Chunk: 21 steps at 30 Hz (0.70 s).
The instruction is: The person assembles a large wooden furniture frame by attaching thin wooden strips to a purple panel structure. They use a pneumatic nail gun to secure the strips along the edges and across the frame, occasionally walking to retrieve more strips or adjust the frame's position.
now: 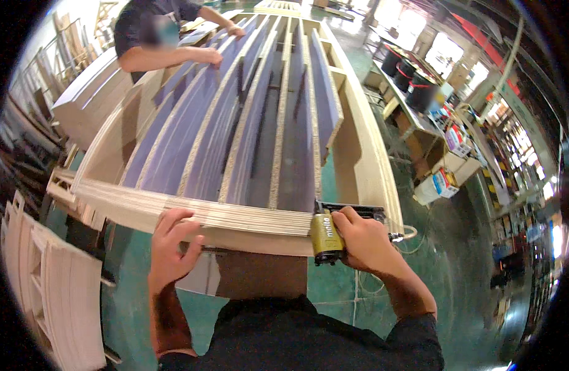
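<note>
My right hand [366, 240] is wrapped round an olive-green and black air nail gun [327, 240]. Its nose lies against the near rail [253, 217] of a large wooden frame, by the end of one upright slat. My left hand [175, 248] is at the left part of the same rail, fingers curved but apart, with nothing in them. Inside the frame, several long chipboard slats [201, 151] with grey-purple faces stand on edge and run away from me. A shorter slat [324, 93] leans at the right.
At the far left, a person in a dark shirt [149, 25] has both hands on the slats. Stacked wooden panels [65, 297] stand at the lower left. A thin air hose [410, 234] trails from the gun. A cluttered workbench [414, 117] with black bins is at the right.
</note>
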Motion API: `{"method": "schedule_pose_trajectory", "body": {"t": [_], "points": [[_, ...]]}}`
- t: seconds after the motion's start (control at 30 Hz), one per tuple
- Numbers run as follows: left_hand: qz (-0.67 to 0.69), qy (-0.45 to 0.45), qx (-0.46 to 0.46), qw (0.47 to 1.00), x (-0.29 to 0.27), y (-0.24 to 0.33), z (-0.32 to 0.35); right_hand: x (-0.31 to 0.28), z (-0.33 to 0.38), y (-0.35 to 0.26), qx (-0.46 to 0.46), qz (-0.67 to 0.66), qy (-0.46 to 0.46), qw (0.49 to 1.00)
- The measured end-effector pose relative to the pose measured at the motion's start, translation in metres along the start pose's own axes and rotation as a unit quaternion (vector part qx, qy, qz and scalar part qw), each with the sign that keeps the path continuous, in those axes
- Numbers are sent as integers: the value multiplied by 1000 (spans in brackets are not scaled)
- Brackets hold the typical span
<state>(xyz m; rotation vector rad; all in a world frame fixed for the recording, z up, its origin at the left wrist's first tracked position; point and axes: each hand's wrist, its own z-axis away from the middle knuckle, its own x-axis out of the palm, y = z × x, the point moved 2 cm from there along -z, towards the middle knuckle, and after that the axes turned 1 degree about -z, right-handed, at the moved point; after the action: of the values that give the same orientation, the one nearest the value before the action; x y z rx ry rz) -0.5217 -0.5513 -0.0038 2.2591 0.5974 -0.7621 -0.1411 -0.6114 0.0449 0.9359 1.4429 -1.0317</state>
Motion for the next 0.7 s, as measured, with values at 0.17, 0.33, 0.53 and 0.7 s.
{"method": "schedule_pose_trajectory", "body": {"t": [0.17, 0.33, 0.53, 0.7], "points": [[-76, 209, 27, 975, 65, -37, 63, 5, -3, -2, -10, 9, 18, 1000], [-57, 185, 26, 981, 73, -29, 59, 10, 3, 1, -2, 13, 45, 999], [-66, 154, 17, 986, 65, -41, 63, 10, 3, -4, 15, 29, 56, 998], [-35, 164, 28, 985, 47, -34, 49, 6, -1, -6, 21, 13, 46, 999]]}}
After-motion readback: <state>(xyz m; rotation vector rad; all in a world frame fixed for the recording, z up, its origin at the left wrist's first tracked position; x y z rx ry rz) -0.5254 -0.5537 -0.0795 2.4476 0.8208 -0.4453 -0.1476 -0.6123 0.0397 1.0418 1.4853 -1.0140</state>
